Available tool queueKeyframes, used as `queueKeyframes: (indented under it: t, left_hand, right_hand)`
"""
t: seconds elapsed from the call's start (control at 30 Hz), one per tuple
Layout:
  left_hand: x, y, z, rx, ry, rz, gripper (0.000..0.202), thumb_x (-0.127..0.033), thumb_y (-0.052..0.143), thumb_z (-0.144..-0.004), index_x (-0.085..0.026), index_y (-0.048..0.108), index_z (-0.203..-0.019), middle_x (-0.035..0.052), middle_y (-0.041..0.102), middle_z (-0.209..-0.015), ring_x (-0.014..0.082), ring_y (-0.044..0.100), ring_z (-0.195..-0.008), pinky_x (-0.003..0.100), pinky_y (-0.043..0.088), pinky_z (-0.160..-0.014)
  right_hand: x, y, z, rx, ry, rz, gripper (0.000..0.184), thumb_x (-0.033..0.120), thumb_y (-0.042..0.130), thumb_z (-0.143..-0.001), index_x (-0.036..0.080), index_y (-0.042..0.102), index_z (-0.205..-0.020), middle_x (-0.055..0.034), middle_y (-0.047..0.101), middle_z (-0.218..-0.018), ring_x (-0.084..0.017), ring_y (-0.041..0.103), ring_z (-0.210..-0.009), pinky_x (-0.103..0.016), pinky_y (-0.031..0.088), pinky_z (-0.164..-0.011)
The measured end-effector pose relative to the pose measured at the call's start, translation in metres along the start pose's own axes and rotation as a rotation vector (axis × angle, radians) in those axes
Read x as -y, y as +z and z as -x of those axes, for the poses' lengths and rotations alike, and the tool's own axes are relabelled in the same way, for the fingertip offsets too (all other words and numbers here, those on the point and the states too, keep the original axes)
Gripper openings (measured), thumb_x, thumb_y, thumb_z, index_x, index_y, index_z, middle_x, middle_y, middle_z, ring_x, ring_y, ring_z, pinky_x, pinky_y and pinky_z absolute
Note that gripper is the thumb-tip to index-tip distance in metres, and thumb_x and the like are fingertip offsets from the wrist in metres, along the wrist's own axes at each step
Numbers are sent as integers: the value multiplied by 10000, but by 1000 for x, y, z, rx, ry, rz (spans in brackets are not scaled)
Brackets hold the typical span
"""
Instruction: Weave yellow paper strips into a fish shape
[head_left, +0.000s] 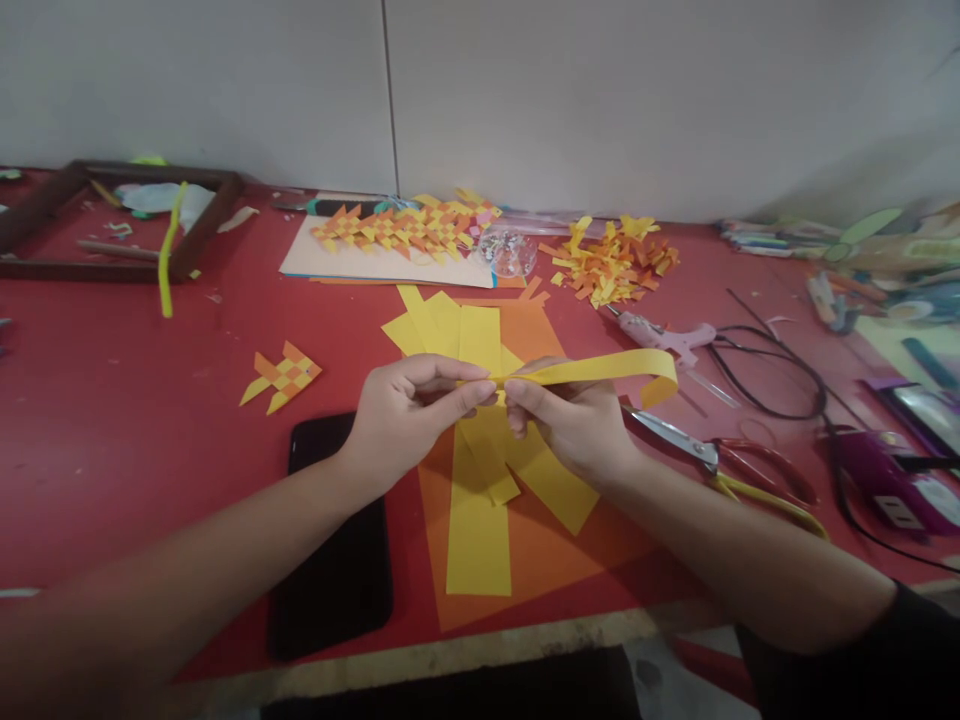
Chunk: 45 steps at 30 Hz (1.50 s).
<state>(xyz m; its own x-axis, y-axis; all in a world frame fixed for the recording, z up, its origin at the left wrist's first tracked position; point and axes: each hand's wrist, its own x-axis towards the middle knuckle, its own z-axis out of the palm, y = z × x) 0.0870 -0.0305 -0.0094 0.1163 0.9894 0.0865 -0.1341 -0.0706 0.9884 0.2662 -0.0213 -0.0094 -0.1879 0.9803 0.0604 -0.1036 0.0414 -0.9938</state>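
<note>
My left hand [409, 410] and my right hand [574, 420] meet above the red table [112, 420], both pinching one yellow paper strip [607, 368]. The strip loops out to the right and folds back near the scissors. Under my hands lie several loose yellow strips [480, 520] on an orange paper sheet [547, 550]. A finished woven orange-and-yellow paper fish [283, 376] rests to the left of my left hand.
A black phone [334, 560] lies by my left forearm. Scissors [720, 462] sit right of my right hand, with a glue gun [664, 335] and black cable [780, 380] beyond. More woven fish [405, 228], paper scraps [611, 262] and a wooden frame [112, 215] line the back.
</note>
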Motion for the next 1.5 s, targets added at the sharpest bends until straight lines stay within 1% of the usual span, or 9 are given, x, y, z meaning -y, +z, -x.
queueKeyframes:
  t: [0.23, 0.37, 0.53, 0.6, 0.7, 0.9, 1.23, 1.4, 1.5]
  left_hand:
    - [0, 0, 2, -9, -24, 16, 231, -354, 807, -737, -165, 728, -844, 61, 784, -811, 203, 756, -753, 270, 614, -685]
    - [0, 1, 0, 0, -42, 24, 239, -375, 779, -766, -160, 704, -835, 57, 774, -792, 188, 749, -735, 258, 602, -678]
    - [2, 2, -2, 21, -37, -6, 339, -288, 855, -674, -181, 646, -918, 30, 763, -823, 170, 735, -768, 213, 568, -652]
    - [2, 2, -1, 24, -43, -28, 290, -294, 827, -712, -184, 641, -905, 27, 754, -819, 158, 725, -757, 204, 553, -636]
    - [1, 2, 0, 28, -27, -44, 228, -308, 796, -749, -184, 631, -847, 13, 723, -746, 135, 695, -681, 202, 531, -598]
    - [-3, 3, -1, 26, -33, -20, 251, -308, 825, -699, -179, 622, -769, 9, 701, -659, 129, 654, -575, 221, 510, -534]
    - [-1, 2, -1, 37, -36, 10, 184, -263, 773, -764, -173, 614, -787, -1, 688, -663, 91, 618, -572, 193, 477, -541]
    - [-1, 2, -2, 17, -35, -8, 208, -283, 780, -756, -177, 601, -766, -5, 671, -644, 102, 620, -558, 200, 472, -512]
    - [-2, 2, -1, 24, -55, 2, 212, -300, 792, -745, -176, 620, -766, 13, 706, -665, 130, 674, -590, 216, 520, -542]
  right_hand:
    - [0, -1, 1, 13, 5, -11, 209, 328, 752, -800, 174, 682, -679, 23, 630, -531, -92, 560, -443, -232, 496, -442]
    - [-2, -1, 0, 5, -13, -27, 188, 329, 747, -807, 178, 689, -711, 29, 630, -535, -88, 559, -442, -222, 491, -434]
    - [-1, 1, -1, 8, -20, -19, 196, 330, 759, -786, 170, 674, -711, 26, 619, -517, -104, 561, -419, -241, 485, -406]
    - [0, 1, -1, 8, -20, -13, 200, 327, 761, -783, 166, 670, -706, 23, 617, -517, -108, 565, -419, -244, 488, -403]
    - [0, 0, 1, 19, -7, -9, 200, 326, 751, -796, 165, 670, -708, 20, 621, -520, -107, 569, -423, -238, 496, -408]
    - [-2, -1, 1, 42, 29, -38, 213, 341, 739, -810, 167, 671, -706, 20, 617, -535, -100, 562, -434, -231, 487, -413]
    - [-4, -2, 0, 46, 47, -56, 220, 348, 743, -806, 172, 673, -694, 27, 604, -516, -94, 535, -417, -224, 451, -393]
    - [-2, -1, 0, 47, 33, -12, 208, 346, 740, -808, 170, 688, -712, 23, 612, -539, -99, 547, -429, -237, 464, -412]
    - [-1, -2, 0, 57, 20, 8, 212, 351, 734, -813, 171, 687, -712, 21, 613, -542, -99, 547, -430, -238, 465, -411]
